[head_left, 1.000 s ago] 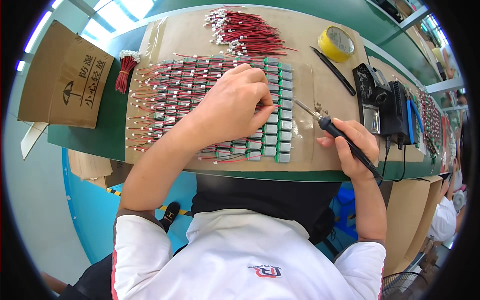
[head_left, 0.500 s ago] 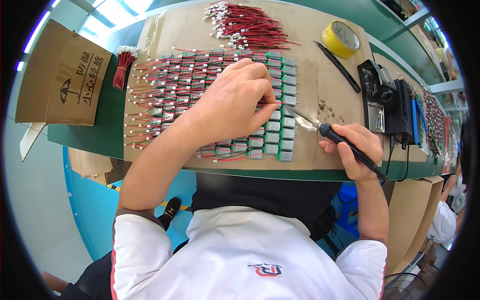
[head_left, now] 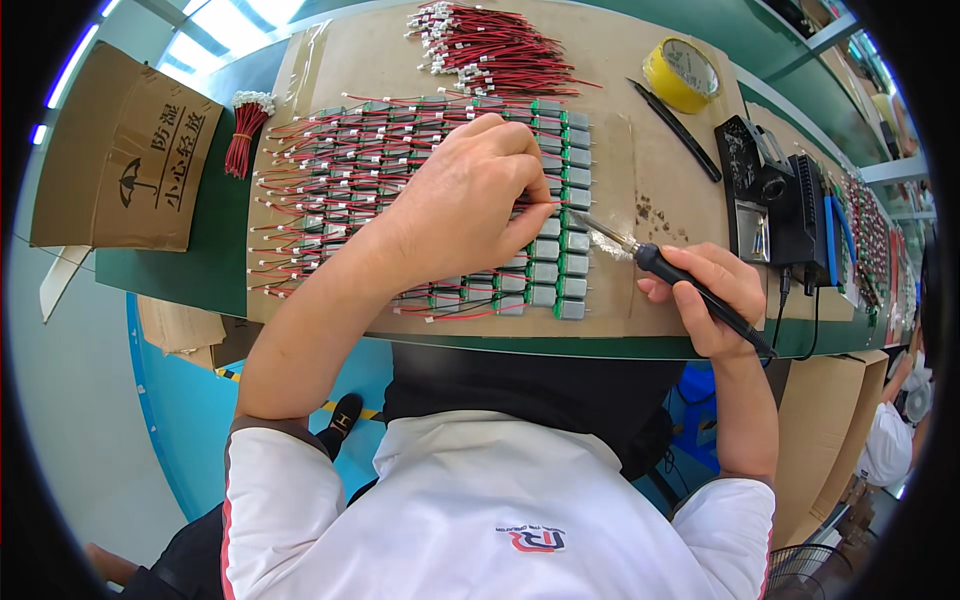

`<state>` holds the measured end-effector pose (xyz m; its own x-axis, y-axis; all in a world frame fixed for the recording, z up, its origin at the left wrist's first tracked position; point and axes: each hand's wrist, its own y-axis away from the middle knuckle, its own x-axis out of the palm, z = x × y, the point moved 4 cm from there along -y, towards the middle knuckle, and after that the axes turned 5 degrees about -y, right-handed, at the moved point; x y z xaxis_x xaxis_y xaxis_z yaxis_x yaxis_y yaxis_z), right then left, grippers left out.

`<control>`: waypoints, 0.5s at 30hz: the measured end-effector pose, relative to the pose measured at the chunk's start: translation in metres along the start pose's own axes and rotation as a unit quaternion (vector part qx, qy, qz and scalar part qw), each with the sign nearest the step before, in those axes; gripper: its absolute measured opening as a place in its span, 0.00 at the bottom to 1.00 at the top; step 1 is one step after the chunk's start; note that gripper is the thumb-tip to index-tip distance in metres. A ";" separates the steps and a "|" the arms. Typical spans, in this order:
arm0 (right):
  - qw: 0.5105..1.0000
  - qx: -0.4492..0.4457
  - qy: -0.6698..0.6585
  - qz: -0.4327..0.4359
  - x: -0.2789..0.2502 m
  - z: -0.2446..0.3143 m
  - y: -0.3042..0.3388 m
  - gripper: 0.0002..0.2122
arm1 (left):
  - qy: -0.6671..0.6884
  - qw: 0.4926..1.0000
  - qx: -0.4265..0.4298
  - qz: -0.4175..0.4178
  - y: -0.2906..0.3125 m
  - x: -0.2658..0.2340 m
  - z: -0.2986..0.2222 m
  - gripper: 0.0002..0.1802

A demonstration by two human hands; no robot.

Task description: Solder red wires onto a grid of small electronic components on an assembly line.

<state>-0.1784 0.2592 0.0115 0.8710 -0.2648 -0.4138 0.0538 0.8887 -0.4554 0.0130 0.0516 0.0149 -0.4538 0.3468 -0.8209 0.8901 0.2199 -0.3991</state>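
My left hand (head_left: 475,195) reaches over rows of small grey motors with green ends (head_left: 545,271). Its thumb and fingers are pinched on a thin red wire (head_left: 562,203), whose end lies by a motor near the right side of the rows. A soldering iron (head_left: 668,268) with a dark handle is gripped in my right hand (head_left: 718,285). Its metal tip points left and meets the motors beside the wire's end; I cannot tell whether it touches the wire. Red and black wires with white connectors (head_left: 345,180) lie across many of the motors. My left hand hides some of them.
Loose red wires (head_left: 505,55) are piled at the back, with a tied bundle (head_left: 242,140) at left. Yellow tape (head_left: 682,76), a black pen-like tool (head_left: 676,132) and a black soldering station (head_left: 795,215) stand right. A cardboard box (head_left: 125,150) sits far left.
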 end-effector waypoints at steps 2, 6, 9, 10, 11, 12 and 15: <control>1.000 0.003 0.005 0.004 0.000 0.000 0.000 0.15 | -0.001 1.000 0.002 -0.001 0.000 0.000 0.000 0.08; 1.000 0.004 0.003 0.000 0.000 0.000 0.000 0.15 | -0.003 1.000 0.005 0.000 0.000 0.000 0.000 0.09; 1.000 -0.001 0.000 -0.002 0.000 0.000 0.000 0.15 | -0.004 1.000 0.004 0.002 0.000 0.000 0.000 0.09; 1.000 -0.001 0.004 0.003 0.001 0.000 0.000 0.15 | -0.004 1.000 0.004 0.002 0.000 0.000 -0.001 0.09; 1.000 0.000 0.002 -0.001 0.001 0.000 0.000 0.15 | -0.004 1.000 0.003 0.001 0.000 0.000 -0.001 0.09; 1.000 -0.002 -0.004 -0.009 0.001 0.000 0.000 0.15 | -0.005 1.000 0.002 0.001 0.000 0.000 -0.001 0.09; 1.000 -0.003 0.002 -0.005 0.001 0.001 0.000 0.15 | -0.004 1.000 0.001 0.004 0.000 0.000 -0.001 0.09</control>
<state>-0.1776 0.2591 0.0118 0.8687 -0.2750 -0.4119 0.0596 0.8837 -0.4642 0.0124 0.0523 0.0152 -0.4458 0.3411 -0.8276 0.8940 0.2159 -0.3926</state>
